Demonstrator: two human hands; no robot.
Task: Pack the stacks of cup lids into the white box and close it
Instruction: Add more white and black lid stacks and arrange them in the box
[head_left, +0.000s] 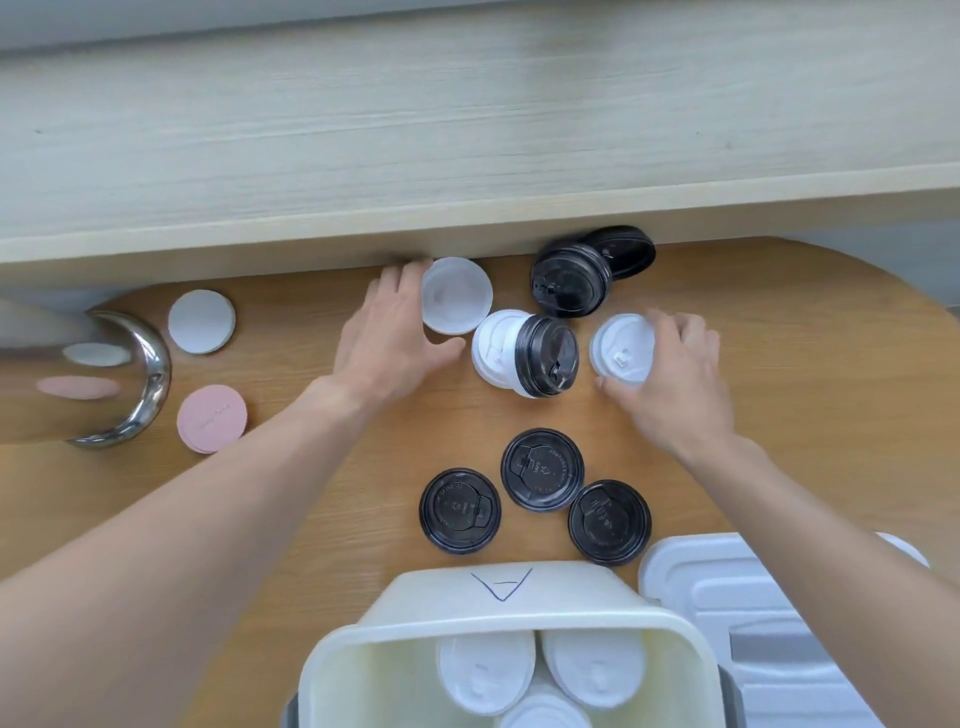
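Observation:
The white box (363, 644) stands open at the near edge, with three white lid stacks (485, 670) inside. Its white cover (727, 587) lies to the right. My left hand (387, 338) curls around a white lid stack (456, 296) lying on its side near the back. My right hand (670, 374) grips another white lid stack (622, 349). Between them lies a mixed white and black stack (524, 353) on its side. A black stack (571, 280) lies behind it. Three black lids (542, 470) lie flat in front of the box.
A shiny metal pole base (140, 379) stands at the left, with a white coaster (201, 321) and a pink coaster (212, 418) beside it. A pale wooden ledge (467, 218) overhangs the back of the round wooden table (779, 338).

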